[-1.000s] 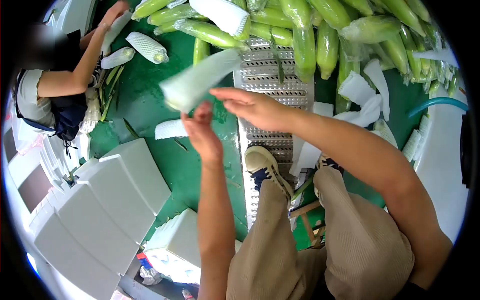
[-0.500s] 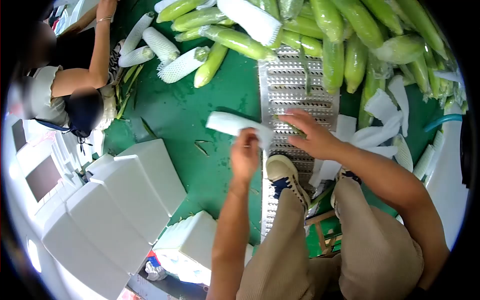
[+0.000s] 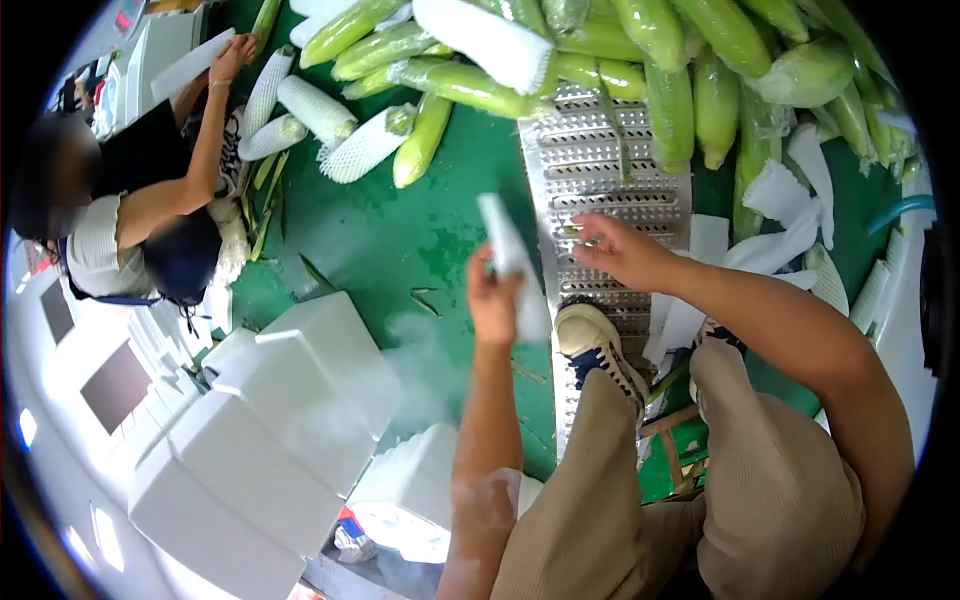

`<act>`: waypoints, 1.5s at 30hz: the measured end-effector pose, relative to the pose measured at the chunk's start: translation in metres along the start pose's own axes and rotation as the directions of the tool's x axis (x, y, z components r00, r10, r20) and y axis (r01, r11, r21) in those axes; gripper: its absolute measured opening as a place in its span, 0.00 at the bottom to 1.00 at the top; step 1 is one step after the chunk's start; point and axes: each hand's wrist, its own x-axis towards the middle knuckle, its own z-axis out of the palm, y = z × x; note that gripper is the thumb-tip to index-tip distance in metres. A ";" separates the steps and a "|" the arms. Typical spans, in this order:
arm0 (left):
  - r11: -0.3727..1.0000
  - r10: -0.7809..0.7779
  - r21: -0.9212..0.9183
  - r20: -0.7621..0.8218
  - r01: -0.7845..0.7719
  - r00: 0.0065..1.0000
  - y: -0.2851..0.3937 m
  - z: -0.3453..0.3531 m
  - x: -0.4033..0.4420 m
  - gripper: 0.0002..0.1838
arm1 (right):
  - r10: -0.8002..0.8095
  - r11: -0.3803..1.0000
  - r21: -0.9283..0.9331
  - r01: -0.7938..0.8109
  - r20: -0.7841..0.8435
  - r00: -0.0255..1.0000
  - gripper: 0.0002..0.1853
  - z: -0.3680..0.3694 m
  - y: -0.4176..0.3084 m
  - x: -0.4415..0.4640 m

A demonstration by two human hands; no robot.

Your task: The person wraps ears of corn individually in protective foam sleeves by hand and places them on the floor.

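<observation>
My left hand (image 3: 494,305) is closed around a white foam sleeve (image 3: 508,250), held upright over the green floor. To its right, my right hand (image 3: 630,252) reaches over the metal drain grate (image 3: 610,212) with its fingers apart. A small green bit shows by its fingertips; I cannot tell whether they touch it. Beyond both hands lies a heap of long green gourds (image 3: 715,105), many wrapped in clear film. Another foam sleeve (image 3: 485,45) rests on the heap. Several gourds in white foam netting (image 3: 368,145) lie left of it.
At the left, a co-worker's hand (image 3: 232,58) holds a white foam sleeve (image 3: 192,68). White foam boxes (image 3: 270,440) stand at the lower left. Loose white foam pieces (image 3: 775,235) lie at the right. My shoe (image 3: 590,340) is on the grate.
The foam sleeve in my left hand has swung from nearly level to upright. My right hand has shifted slightly. The co-worker's foam sleeve has come into view.
</observation>
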 end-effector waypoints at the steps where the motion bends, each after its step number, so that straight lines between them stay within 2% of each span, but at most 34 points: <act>1: 0.997 0.013 0.075 0.194 -0.028 0.981 0.000 0.009 -0.012 0.30 | 0.058 0.990 0.130 -0.054 -0.023 0.998 0.33 -0.003 -0.019 -0.001; 2: 0.987 0.009 0.144 0.382 -0.069 0.924 0.006 0.027 -0.024 0.27 | 0.116 0.960 0.261 -0.102 -0.038 0.992 0.33 -0.009 -0.035 -0.003; 4: 0.958 0.170 0.094 0.580 -0.273 0.796 0.019 0.064 -0.051 0.22 | -0.126 0.989 0.065 0.129 -0.047 0.991 0.30 -0.016 -0.025 0.004; 5: 0.963 0.147 0.093 0.608 -0.254 0.780 0.022 0.065 -0.047 0.15 | -0.242 0.970 -0.039 0.240 -0.026 0.970 0.28 -0.020 -0.021 0.005; 6: 0.920 0.228 0.203 0.420 -0.336 0.879 0.035 0.067 -0.033 0.17 | -0.155 0.987 -0.058 0.150 -0.083 0.984 0.26 -0.023 -0.020 0.003; 7: 0.872 0.297 0.337 0.210 -0.354 0.932 0.047 0.070 -0.018 0.27 | -0.066 0.996 -0.071 0.056 -0.136 0.988 0.24 -0.024 -0.020 -0.001; 8: 0.675 0.499 0.624 0.009 -0.395 0.867 0.050 0.056 0.022 0.22 | 0.023 0.996 -0.080 -0.038 -0.182 0.983 0.23 -0.022 -0.021 -0.006; 9: 0.370 0.756 0.820 0.008 -0.438 0.654 0.075 0.053 0.053 0.21 | 0.036 0.996 -0.067 -0.056 -0.268 0.963 0.24 -0.021 -0.027 -0.012; 10: 0.185 0.827 0.896 0.079 -0.403 0.556 0.087 0.034 0.090 0.29 | 0.118 0.992 -0.010 -0.125 -0.259 0.959 0.25 -0.024 -0.026 -0.014; 12: -0.013 0.788 0.975 0.146 -0.220 0.599 0.100 0.023 0.134 0.34 | 0.276 0.961 0.098 -0.260 -0.228 0.934 0.27 -0.035 -0.019 -0.019; 13: -0.042 0.704 0.990 0.125 -0.134 0.699 0.112 0.028 0.134 0.35 | 0.315 0.946 0.150 -0.286 -0.239 0.918 0.26 -0.038 -0.019 -0.021; 15: -0.136 0.514 0.991 0.051 0.023 0.856 0.150 0.042 0.128 0.38 | 0.312 0.949 0.115 -0.294 -0.207 0.927 0.22 -0.047 -0.020 -0.026; 18: -0.114 0.659 0.991 0.130 -0.072 0.741 0.130 0.017 0.155 0.39 | 0.275 0.960 0.109 -0.258 -0.200 0.940 0.21 -0.050 -0.025 -0.026; 19: -0.021 0.593 0.997 0.073 -0.075 0.802 0.132 0.020 0.157 0.39 | 0.239 0.970 0.102 -0.222 -0.204 0.950 0.23 -0.049 -0.025 -0.026; 22: 0.027 0.501 0.997 0.054 -0.078 0.864 0.125 0.032 0.143 0.42 | 0.158 0.986 0.093 -0.139 -0.244 0.957 0.25 -0.049 -0.022 -0.026; 23: 0.057 0.387 0.992 0.078 -0.108 0.919 0.120 0.035 0.135 0.47 | 0.136 0.989 0.092 -0.115 -0.264 0.955 0.25 -0.050 -0.021 -0.025; 24: 0.193 0.193 0.980 0.010 -0.048 0.981 0.111 0.041 0.123 0.50 | 0.118 0.991 0.100 -0.094 -0.272 0.955 0.25 -0.051 -0.021 -0.024; 25: 0.274 -0.019 0.960 0.057 -0.050 0.998 0.097 0.037 0.118 0.54 | 0.099 0.991 0.110 -0.070 -0.281 0.954 0.25 -0.052 -0.021 -0.021; 26: 0.273 -0.054 0.962 0.034 -0.018 0.998 0.069 0.041 0.108 0.56 | 0.083 0.991 0.123 -0.048 -0.295 0.952 0.25 -0.053 -0.020 -0.020; 28: 0.260 0.325 0.960 0.009 -0.098 0.946 0.043 0.068 0.076 0.52 | 0.065 0.997 0.065 -0.047 -0.327 0.943 0.25 -0.052 -0.020 -0.018; 30: 0.428 0.485 0.876 -0.017 -0.221 0.874 0.056 0.089 0.082 0.45 | 0.101 0.995 0.040 -0.094 -0.309 0.946 0.25 -0.040 -0.016 -0.025; 31: 0.375 0.484 0.891 0.046 -0.255 0.874 0.064 0.095 0.089 0.37 | 0.124 0.992 0.037 -0.119 -0.298 0.946 0.25 -0.038 -0.016 -0.026; 32: 0.460 0.409 0.858 0.024 -0.229 0.912 0.071 0.100 0.089 0.35 | 0.138 0.990 0.030 -0.136 -0.294 0.946 0.25 -0.040 -0.019 -0.026; 34: 0.599 0.251 0.783 0.011 -0.164 0.968 0.091 0.112 0.082 0.31 | 0.014 0.996 0.086 0.011 -0.290 0.957 0.25 -0.041 -0.028 -0.030; 35: 0.614 0.423 0.686 0.132 -0.391 0.896 0.091 0.113 0.065 0.23 | -0.045 0.989 0.122 0.084 -0.295 0.955 0.25 -0.041 -0.032 -0.033; 36: 0.577 0.472 0.668 0.197 -0.470 0.859 0.101 0.118 0.037 0.20 | -0.099 0.974 0.163 0.154 -0.307 0.946 0.24 -0.043 -0.035 -0.036; 37: 0.473 0.579 0.597 0.343 -0.648 0.739 0.097 0.117 0.017 0.19 | -0.137 0.972 0.146 0.183 -0.283 0.949 0.22 -0.049 -0.042 -0.040; 38: 0.499 0.579 0.454 0.459 -0.738 0.674 0.097 0.117 -0.003 0.20 | -0.144 0.951 0.223 0.214 -0.292 0.946 0.22 -0.053 -0.050 -0.044; 39: 0.544 0.563 0.360 0.513 -0.758 0.648 0.094 0.120 -0.020 0.20 | -0.150 0.923 0.299 0.240 -0.296 0.944 0.22 -0.053 -0.059 -0.047; 40: 0.594 0.497 0.340 0.558 -0.729 0.665 0.099 0.130 -0.035 0.21 | -0.156 0.890 0.370 0.266 -0.301 0.941 0.21 -0.050 -0.065 -0.049; 42: 0.697 0.448 0.287 0.542 -0.658 0.711 0.076 0.136 -0.043 0.21 | -0.144 0.870 0.384 0.311 -0.406 0.903 0.21 -0.035 -0.072 -0.049; 44: 0.658 0.564 0.252 0.459 -0.709 0.686 0.054 0.137 -0.042 0.20 | -0.099 0.868 0.366 0.337 -0.536 0.838 0.21 -0.023 -0.076 -0.050; 45: 0.633 0.618 0.238 0.418 -0.737 0.666 0.047 0.135 -0.041 0.19 | -0.171 0.937 0.157 0.313 -0.574 0.801 0.20 -0.029 -0.070 -0.051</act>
